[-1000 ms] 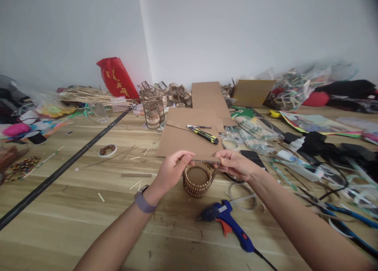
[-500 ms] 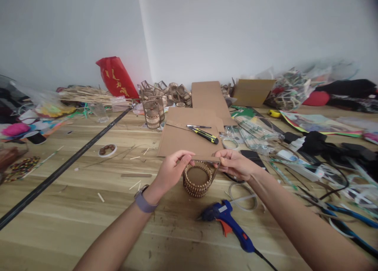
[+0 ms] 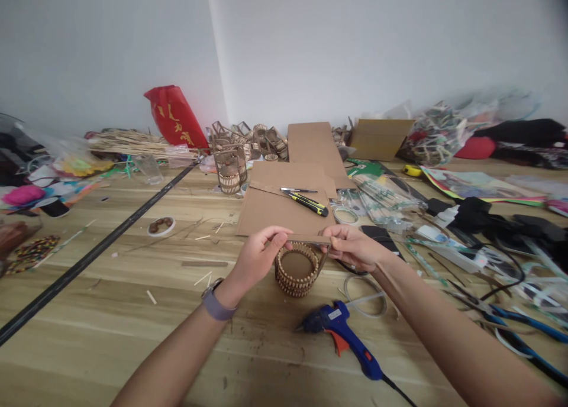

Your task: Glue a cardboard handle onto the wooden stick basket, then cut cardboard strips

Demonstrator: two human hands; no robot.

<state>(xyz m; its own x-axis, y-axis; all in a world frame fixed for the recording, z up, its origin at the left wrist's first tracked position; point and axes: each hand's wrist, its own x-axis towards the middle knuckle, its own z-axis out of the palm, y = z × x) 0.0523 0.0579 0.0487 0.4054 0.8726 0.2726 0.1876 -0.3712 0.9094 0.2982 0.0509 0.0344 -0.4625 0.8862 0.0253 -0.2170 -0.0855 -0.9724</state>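
Observation:
Between my two hands a narrow cardboard strip (image 3: 308,239) runs across the top of a small round basket (image 3: 296,277) with a ring of short sticks and a cardboard bottom. My left hand (image 3: 261,250) pinches the strip's left end, thumb on top. The right end is pinched by my right hand (image 3: 352,246), where an upright brown strip from the basket's side meets it. A blue hot glue gun (image 3: 348,336) with an orange trigger lies on the table just in front of the basket. Behind my hands, a yellow-and-black utility knife (image 3: 306,202) rests on a cardboard sheet (image 3: 270,209).
Similar small baskets (image 3: 229,170) are heaped by the wall. A black strip (image 3: 106,241) crosses the table at left. Pliers (image 3: 492,309), a power strip (image 3: 452,250) and plastic bags crowd the right side. At the far left edge another person's hand (image 3: 11,235) shows.
The cardboard strip has tilted slightly, so more of its flat face shows. Both hands keep nearly the same place and grip.

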